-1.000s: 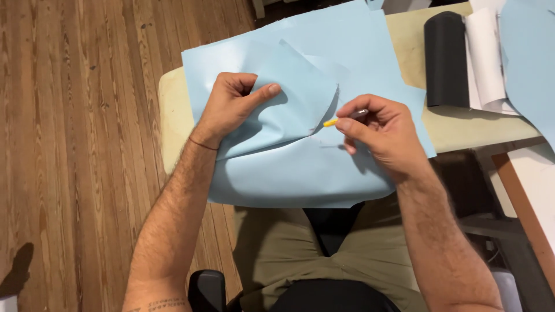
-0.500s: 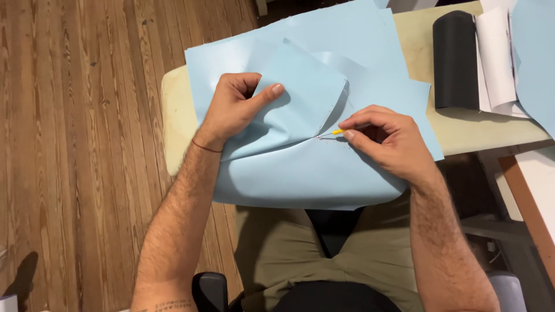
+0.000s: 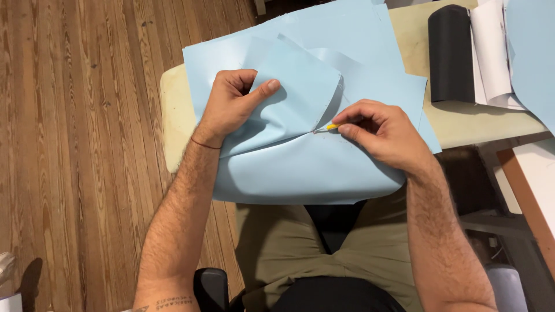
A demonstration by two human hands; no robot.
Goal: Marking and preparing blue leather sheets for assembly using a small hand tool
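Note:
Two layers of light blue sheet material [image 3: 300, 167] lie over the end of a pale table [image 3: 173, 115], sewn together along a seam. My left hand [image 3: 234, 107] pinches the upper flap [image 3: 300, 86] and folds it back, thumb on top. My right hand [image 3: 378, 133] holds a small yellow-handled pointed tool [image 3: 330, 126]. Its thin metal tip sits at the seam where the flap meets the lower sheet. The rest of the tool is hidden inside my fingers.
A black roll [image 3: 451, 52] and a white roll [image 3: 488, 52] lie on the table at the upper right, beside another blue sheet [image 3: 532, 52]. Wooden floor [image 3: 75, 144] spreads to the left. A brown-edged board [image 3: 535, 185] stands at the right. My lap is under the sheet.
My right hand moved left and down from above the sheet, bringing the tool's tip to the seam. My left hand kept its hold on the flap.

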